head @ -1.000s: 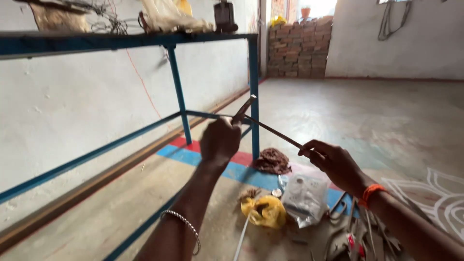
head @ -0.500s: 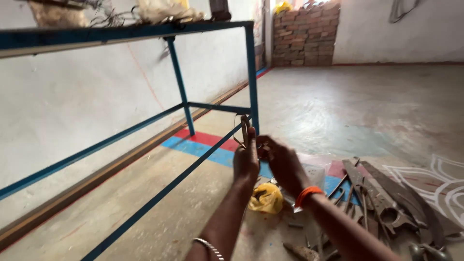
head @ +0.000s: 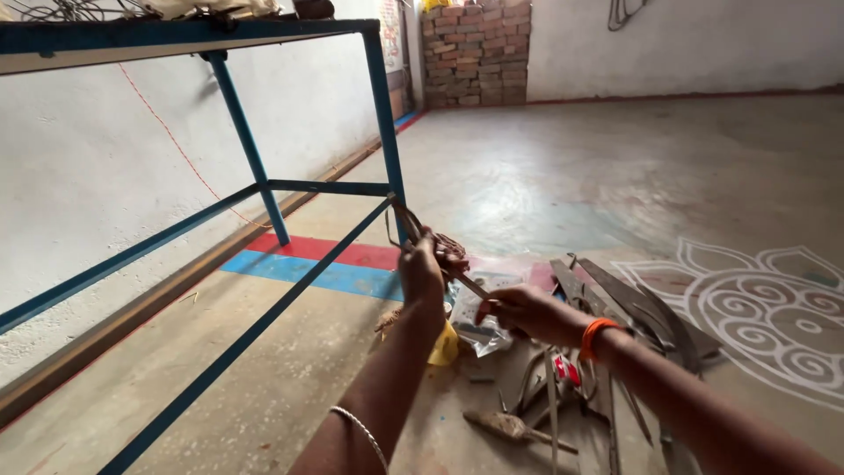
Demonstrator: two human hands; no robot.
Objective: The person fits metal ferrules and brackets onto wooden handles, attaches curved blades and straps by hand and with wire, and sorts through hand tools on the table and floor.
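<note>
A blue metal table frame (head: 384, 114) stands on the left, and both my hands work at its near front leg. My left hand (head: 424, 268) is closed around a thin metal rod (head: 470, 283) just beside the leg, where a loop of brown wire (head: 393, 230) hangs. My right hand (head: 527, 314), with an orange band at the wrist, grips the rod's lower end a little to the right. The rod slants up from my right hand, through my left, to the leg's joint with the lower crossbar.
On the concrete floor under my hands lie a yellow bag (head: 445, 348), a clear plastic bag (head: 485, 330) and several metal tools (head: 620, 312). A white floor drawing (head: 774, 308) is at right, a brick stack (head: 479, 53) at the back, a wall at left.
My hands have come together at the frame's front leg. My right hand has then slid back down the rod, away from my left. The view has swung left and dipped.
</note>
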